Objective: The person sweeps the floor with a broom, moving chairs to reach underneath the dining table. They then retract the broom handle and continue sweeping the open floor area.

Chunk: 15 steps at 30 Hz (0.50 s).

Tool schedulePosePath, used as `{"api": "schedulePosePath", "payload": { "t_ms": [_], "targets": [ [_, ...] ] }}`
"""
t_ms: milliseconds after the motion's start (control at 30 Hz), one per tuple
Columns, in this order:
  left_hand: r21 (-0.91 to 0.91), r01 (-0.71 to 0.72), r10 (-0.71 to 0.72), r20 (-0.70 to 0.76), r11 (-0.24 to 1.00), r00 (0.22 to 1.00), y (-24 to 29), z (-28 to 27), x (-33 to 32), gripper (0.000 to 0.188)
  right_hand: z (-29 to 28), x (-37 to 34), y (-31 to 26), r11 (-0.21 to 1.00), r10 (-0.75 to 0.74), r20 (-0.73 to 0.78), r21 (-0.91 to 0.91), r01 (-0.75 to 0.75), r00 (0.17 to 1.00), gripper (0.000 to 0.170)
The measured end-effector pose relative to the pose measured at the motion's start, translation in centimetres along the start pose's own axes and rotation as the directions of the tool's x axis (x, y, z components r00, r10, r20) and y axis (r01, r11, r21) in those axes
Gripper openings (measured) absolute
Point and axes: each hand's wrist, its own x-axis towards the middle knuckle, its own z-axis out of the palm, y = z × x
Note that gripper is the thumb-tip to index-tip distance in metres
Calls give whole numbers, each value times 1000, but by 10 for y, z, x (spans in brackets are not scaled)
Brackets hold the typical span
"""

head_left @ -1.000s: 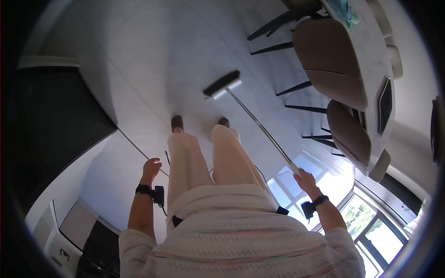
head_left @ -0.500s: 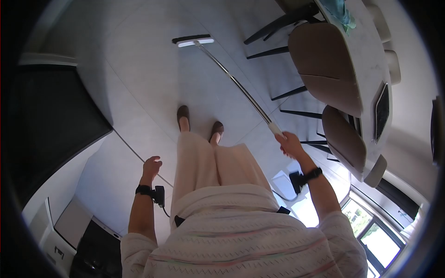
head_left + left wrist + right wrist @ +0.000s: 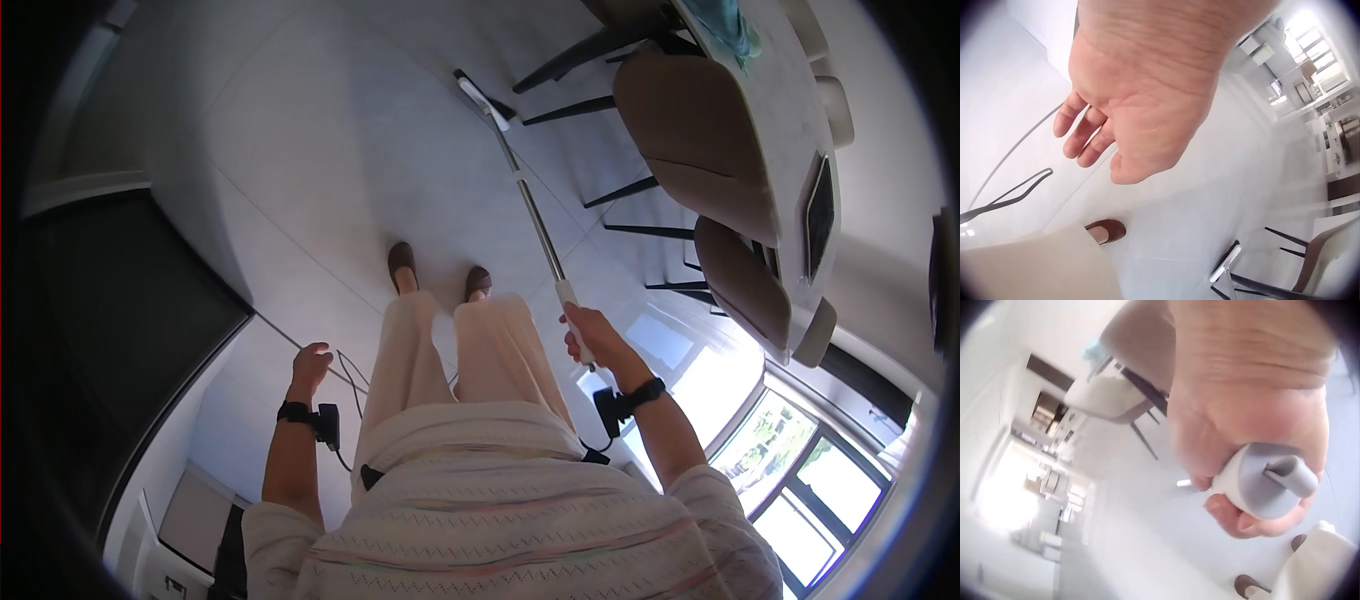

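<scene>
In the head view my right hand (image 3: 594,336) grips the white grip of a long-handled broom (image 3: 540,238). Its metal pole runs forward to a white and dark broom head (image 3: 484,102) on the floor, turned at a slant close to a chair leg. The right wrist view shows curled fingers round the handle, with the grey end cap (image 3: 1263,490) and its hanging loop facing the camera. My left hand (image 3: 311,366) hangs beside the left leg and holds nothing. Its fingers are loosely bent in the left wrist view.
Brown chairs (image 3: 692,150) with dark splayed legs line a pale table (image 3: 790,140) on the right. A dark tablet-like panel (image 3: 818,218) lies on that table. A large black panel (image 3: 110,330) stands at left. Glazed doors (image 3: 810,480) let in light at lower right.
The broom head swept from the front centre out to the far left, then back right toward the chairs. My right hand moved inward. The feet shifted; the left hand stayed low and idle.
</scene>
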Motion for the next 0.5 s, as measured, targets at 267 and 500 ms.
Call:
{"api": "schedulePosePath", "payload": {
  "t_ms": [267, 500],
  "targets": [
    [25, -54, 53, 21, 998, 998, 28, -29, 16, 39, -13, -52, 16, 999, -38, -148, -18, 36, 988, 38],
    [-31, -2, 4, 51, 1000, 999, 53, -27, -2, 39, 9, 3, 14, 987, -15, 28, 161, 11, 999, 37]
  ]
}}
